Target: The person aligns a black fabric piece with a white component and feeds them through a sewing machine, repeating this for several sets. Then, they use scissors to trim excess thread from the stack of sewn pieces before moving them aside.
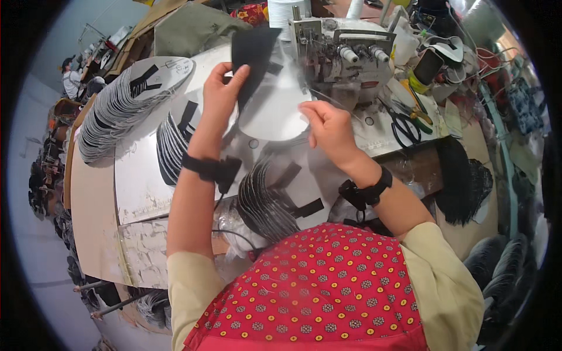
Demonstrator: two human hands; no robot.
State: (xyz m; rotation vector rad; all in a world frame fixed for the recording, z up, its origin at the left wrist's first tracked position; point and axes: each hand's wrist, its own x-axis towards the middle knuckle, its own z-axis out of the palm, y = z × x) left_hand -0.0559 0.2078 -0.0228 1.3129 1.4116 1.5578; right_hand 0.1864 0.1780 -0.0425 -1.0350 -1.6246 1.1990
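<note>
My left hand (223,92) pinches a black fabric piece (250,64) between thumb and fingers, held up in front of the sewing machine (345,58). Below and beside it is a white rounded, sole-shaped piece (272,114), partly covered by the black fabric. At the right edge of that white piece my right hand (331,126) is closed, its thumb and forefinger pressed together on the rim. Whether a thread is also between those fingertips is too small to tell. Both wrists wear black straps.
Stacks of layered grey-white pieces with black strips lie at the left (117,114), left of centre (170,146) and in front of me (263,199). Black-handled scissors (404,126) rest right of the machine. Black fabric pieces (462,181) hang at the right edge. A white thread cone (284,17) stands behind.
</note>
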